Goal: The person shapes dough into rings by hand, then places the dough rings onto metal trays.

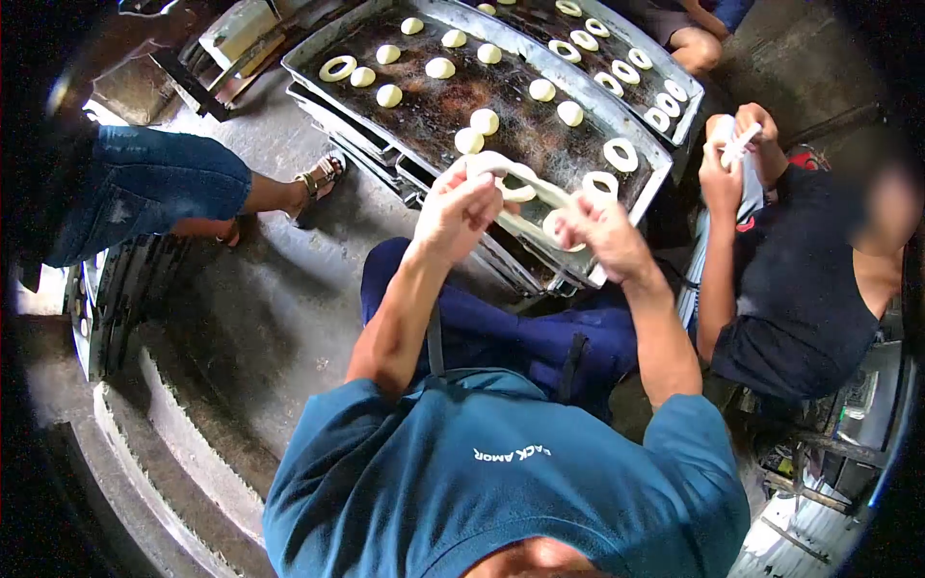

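Note:
A ring of pale dough [536, 183] is stretched into a long loop above the near edge of a dark baking tray [424, 116]. My left hand [458, 210] is closed around one end of the loop. At the other end, my right hand [605, 236] grips the dough, its fingers slightly blurred. Round dough balls [439, 67] and several dough rings [620, 154] lie on the tray below. Part of the tray's near corner is hidden behind my hands.
A second tray [631, 29] with dough rings adjoins the first, which rests on stacked trays [352, 144]. To the right, a seated person [795, 279] holds dough in both hands. Another person's leg [279, 196] extends from the left; concrete steps [183, 433] lie lower left.

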`<move>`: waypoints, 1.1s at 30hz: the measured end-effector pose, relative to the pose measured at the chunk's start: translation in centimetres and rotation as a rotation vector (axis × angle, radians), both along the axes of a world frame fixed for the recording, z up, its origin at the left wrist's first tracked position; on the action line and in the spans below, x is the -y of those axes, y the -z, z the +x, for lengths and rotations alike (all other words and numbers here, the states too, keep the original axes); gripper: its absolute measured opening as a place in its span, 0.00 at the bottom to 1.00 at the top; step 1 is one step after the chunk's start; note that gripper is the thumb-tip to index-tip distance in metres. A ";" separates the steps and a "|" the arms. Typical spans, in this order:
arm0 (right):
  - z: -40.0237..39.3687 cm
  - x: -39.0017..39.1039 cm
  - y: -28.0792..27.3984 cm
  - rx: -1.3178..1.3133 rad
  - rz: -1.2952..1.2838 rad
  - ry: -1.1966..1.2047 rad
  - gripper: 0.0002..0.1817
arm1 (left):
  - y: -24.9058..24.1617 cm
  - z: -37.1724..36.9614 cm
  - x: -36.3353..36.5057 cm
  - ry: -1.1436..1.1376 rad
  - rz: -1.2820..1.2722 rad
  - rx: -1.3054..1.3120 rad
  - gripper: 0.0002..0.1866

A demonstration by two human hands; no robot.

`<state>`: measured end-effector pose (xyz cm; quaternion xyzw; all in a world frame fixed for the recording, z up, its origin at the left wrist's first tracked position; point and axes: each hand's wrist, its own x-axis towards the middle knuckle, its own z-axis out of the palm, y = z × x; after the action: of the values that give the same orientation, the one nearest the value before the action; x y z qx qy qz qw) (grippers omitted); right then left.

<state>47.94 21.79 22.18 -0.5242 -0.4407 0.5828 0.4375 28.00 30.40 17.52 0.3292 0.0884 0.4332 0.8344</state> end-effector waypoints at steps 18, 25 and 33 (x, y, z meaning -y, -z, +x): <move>8.1 -19.3 14.4 0.341 -0.126 0.336 0.24 | 8.3 -20.9 8.5 -0.595 -0.175 -0.753 0.18; 12.7 -21.8 12.4 0.935 -0.167 0.481 0.26 | 9.9 -23.3 12.8 -0.814 -0.297 -0.659 0.17; 10.0 -21.5 15.1 0.762 0.363 0.459 0.12 | 4.9 -12.9 7.8 -0.561 0.030 -0.566 0.17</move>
<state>57.92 43.25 7.05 -0.6993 -0.5373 0.1511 0.4466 15.09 22.61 12.64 0.4107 0.3948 0.5376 0.6216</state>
